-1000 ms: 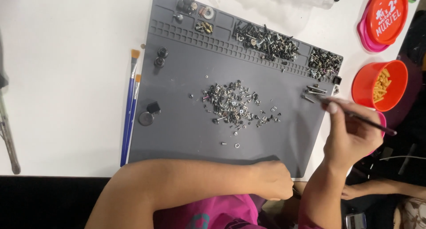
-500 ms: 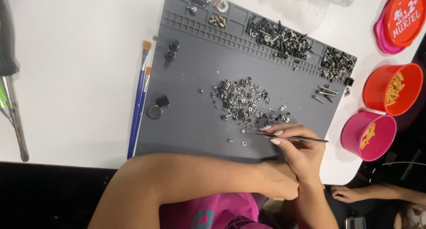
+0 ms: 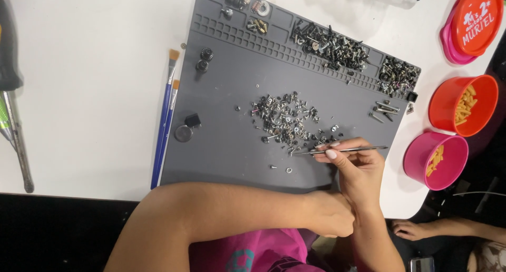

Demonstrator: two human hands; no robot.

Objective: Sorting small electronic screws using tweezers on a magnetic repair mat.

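My right hand [image 3: 354, 166] pinches thin metal tweezers [image 3: 342, 149], tips pointing left at the lower edge of a loose pile of small screws and washers [image 3: 287, 122] on a grey work mat [image 3: 232, 93]. My left hand [image 3: 329, 214] rests closed at the mat's near edge, with the forearm lying across the front of the table; whether it holds anything is hidden. Two stray washers [image 3: 282, 169] lie just left of the tweezer tips.
Sorted screws fill the mat's top compartments [image 3: 329, 42]. Two blue-handled brushes [image 3: 166, 119] lie left of the mat. An orange bowl [image 3: 464, 106], a pink bowl [image 3: 435, 161] and a lidded tub [image 3: 472, 21] stand at the right. Another person's hand [image 3: 416, 230] shows bottom right.
My right hand has come from the mat's right side down to the screw pile, and in the last half second the tweezer tips edged up toward the pile. My left arm stays put.
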